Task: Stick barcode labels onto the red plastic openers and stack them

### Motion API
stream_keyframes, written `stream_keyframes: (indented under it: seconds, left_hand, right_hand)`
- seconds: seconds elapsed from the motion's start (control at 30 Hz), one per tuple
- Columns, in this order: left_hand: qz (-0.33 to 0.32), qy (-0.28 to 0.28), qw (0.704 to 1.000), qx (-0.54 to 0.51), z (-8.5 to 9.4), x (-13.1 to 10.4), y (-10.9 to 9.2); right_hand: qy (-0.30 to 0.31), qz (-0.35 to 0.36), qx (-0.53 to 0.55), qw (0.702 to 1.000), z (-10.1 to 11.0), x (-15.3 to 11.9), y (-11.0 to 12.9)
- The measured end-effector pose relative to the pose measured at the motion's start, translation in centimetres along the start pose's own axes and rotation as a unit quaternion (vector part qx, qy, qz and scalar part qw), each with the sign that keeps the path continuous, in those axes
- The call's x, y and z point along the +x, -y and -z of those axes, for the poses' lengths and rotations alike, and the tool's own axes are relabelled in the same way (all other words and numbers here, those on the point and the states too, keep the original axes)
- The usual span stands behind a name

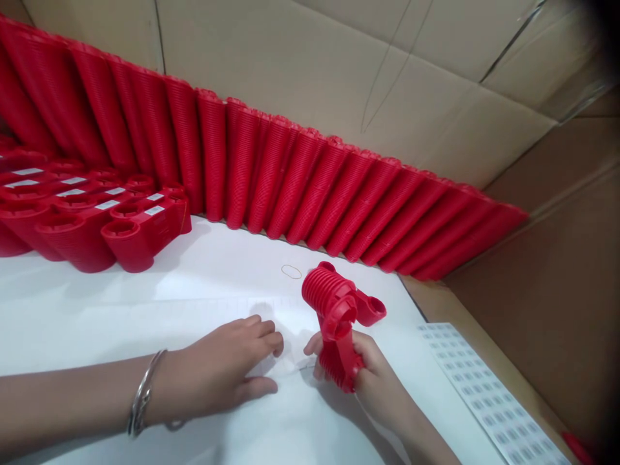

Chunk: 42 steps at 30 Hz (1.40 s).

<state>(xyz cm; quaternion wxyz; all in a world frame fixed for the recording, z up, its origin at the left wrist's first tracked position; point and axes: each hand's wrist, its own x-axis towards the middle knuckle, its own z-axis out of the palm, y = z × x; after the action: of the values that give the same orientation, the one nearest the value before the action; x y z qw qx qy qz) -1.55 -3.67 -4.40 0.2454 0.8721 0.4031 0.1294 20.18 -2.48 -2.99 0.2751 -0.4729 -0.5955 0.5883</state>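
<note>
My right hand (371, 365) is closed round a red ribbed plastic piece (328, 290), lifted over the white table. The piece has several round tube ends, and one arm with an open ring points right. My left hand (230, 365) is just left of it, palm down near the white surface, fingers slightly bent and apart from the thumb, holding nothing. A thin rubber band (291, 272) lies on the table beyond both hands.
Stacked red ribbed tubes (300, 181) line the cardboard wall (290, 58) at the back. Labelled red pieces (128, 242) stand at the left. A sheet of printed labels (484, 387) lies at the right edge of the white table (194, 271).
</note>
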Motion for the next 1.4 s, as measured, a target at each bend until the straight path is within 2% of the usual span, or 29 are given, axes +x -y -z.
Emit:
stream_keyframes:
  seconds: [0.1, 0.33, 0.43, 0.6, 0.8, 1.1, 1.4]
  left_hand:
    - [0.0, 0.017, 1.0, -0.004, -0.5, 0.1, 0.0]
    - [0.006, -0.039, 0.999, -0.029, -1.7, 0.4, -0.1]
    - [0.001, -0.042, 0.999, -0.034, -1.7, 0.6, -0.1]
    - [-0.003, -0.017, 0.999, -0.035, -1.2, 0.7, -0.2]
    - [-0.019, -0.044, 0.996, -0.07, -1.3, 0.7, 0.2]
    - [-0.07, -0.052, 0.994, -0.068, -1.8, 1.3, 1.4]
    - [-0.073, -0.044, 0.992, -0.089, -1.4, 1.0, 1.4]
  right_hand:
    - [-0.004, -0.009, -0.007, 1.0, 0.1, 0.0, 0.0]
    - [0.009, -0.022, -0.012, 1.0, -0.2, 0.0, -0.3]
    - [0.008, -0.008, -0.022, 1.0, -0.1, 0.0, -0.4]
    - [0.0, 0.006, -0.026, 1.0, -0.1, 0.1, -0.7]
    - [0.015, 0.042, -0.055, 0.997, -0.1, 0.2, -1.2]
    - [0.017, 0.044, -0.07, 0.996, 0.0, 0.4, -1.3]
    - [0.019, 0.049, -0.086, 0.995, -0.1, 0.2, -1.2]
